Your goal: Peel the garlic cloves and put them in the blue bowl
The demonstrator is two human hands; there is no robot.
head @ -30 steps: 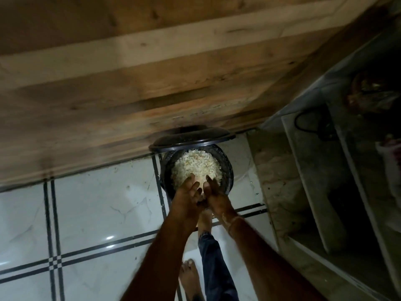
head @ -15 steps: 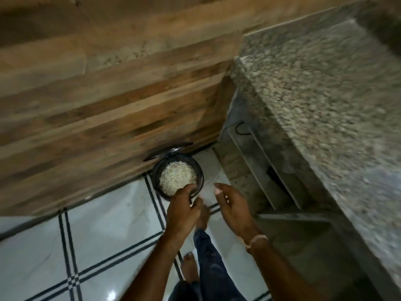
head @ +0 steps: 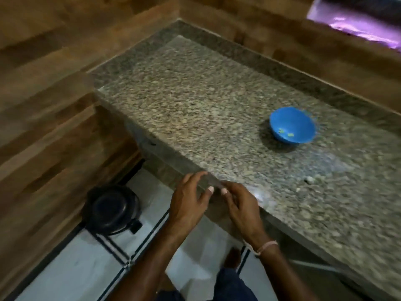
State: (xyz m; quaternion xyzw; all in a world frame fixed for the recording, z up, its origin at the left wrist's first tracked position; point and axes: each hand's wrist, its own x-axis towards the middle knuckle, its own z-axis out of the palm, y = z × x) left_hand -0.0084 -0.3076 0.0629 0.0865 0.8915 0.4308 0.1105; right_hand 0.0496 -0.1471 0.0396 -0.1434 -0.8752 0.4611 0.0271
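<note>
We have raised left hand (head: 186,205) and right hand (head: 243,210) from bin (head: 110,208) to counter (head: 195,105) edge, grips loose, empty.

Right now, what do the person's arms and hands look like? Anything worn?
Both forearms are bare: no sleeves, and no gloves on the left hand or right hand. A thin pale pink band circles the right wrist.

Your counter (head: 217,105) is speckled polished stone with a pale sheen near its front edge, and the blue bowl (head: 291,124) on it looks like smooth plastic. Around you the walls (head: 54,105) are matt wood-grain planks, the floor tiles (head: 76,268) glossy white, the bin lid (head: 110,210) shiny black.
</note>
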